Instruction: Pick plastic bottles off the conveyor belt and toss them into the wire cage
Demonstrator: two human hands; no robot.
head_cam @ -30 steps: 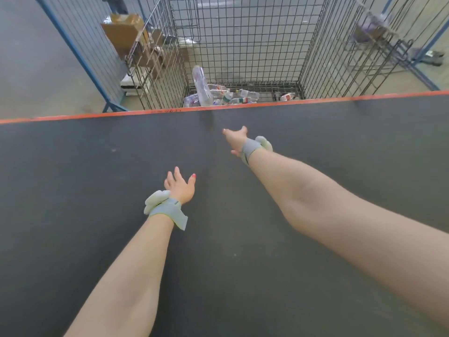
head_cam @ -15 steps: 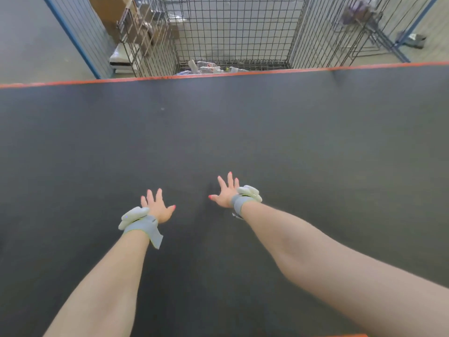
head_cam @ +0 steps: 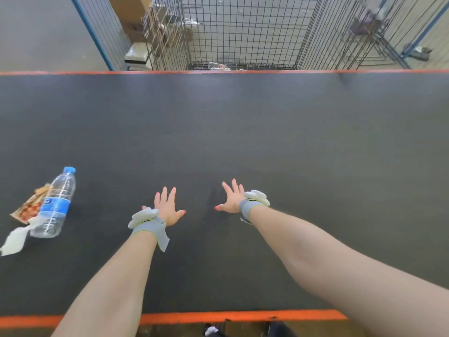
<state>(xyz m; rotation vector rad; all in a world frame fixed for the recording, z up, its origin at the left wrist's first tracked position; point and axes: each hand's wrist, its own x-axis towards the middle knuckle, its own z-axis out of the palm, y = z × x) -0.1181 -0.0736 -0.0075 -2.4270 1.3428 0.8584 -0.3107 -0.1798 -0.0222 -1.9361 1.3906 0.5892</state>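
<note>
As seen from the head view, a plastic bottle (head_cam: 54, 205) lies on its side on the conveyor belt (head_cam: 243, 130) at the near left, cap pointing far, well left of both hands.

Handling, judged: thin clear walls suggest a light, easily dented, rather slick body. Whether any liquid remains cannot be told. The ridged middle beside the label is judged the best place for a one-hand wrap.

Appearance noted: transparent, blue cap, blue label band, ribbed lower half.

A snack wrapper (head_cam: 29, 207) and a white scrap (head_cam: 14, 239) lie against its left side, partly under it.

Nothing is grasped: the left hand (head_cam: 167, 207) and the right hand (head_cam: 232, 200) are held flat over the belt, fingers spread.

The wire cage (head_cam: 243, 32) stands beyond the far belt edge, with another bottle (head_cam: 217, 66) visible on its floor.
</note>
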